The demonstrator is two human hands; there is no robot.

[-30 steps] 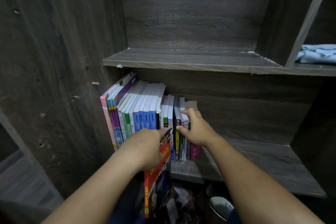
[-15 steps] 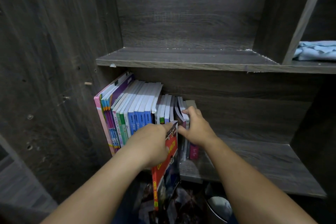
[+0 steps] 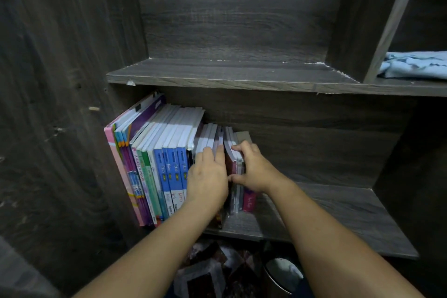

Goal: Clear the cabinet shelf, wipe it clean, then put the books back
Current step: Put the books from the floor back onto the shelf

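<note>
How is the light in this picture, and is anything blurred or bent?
Head view: dim overall, brightest on top of the books; left hand and right hand slightly soft; wide-angle lens makes the divider lean; clutter below dark, unclear.

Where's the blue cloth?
In the head view, the blue cloth lies at the far right, on the upper shelf just past the upright divider, above and right of the books.
</note>
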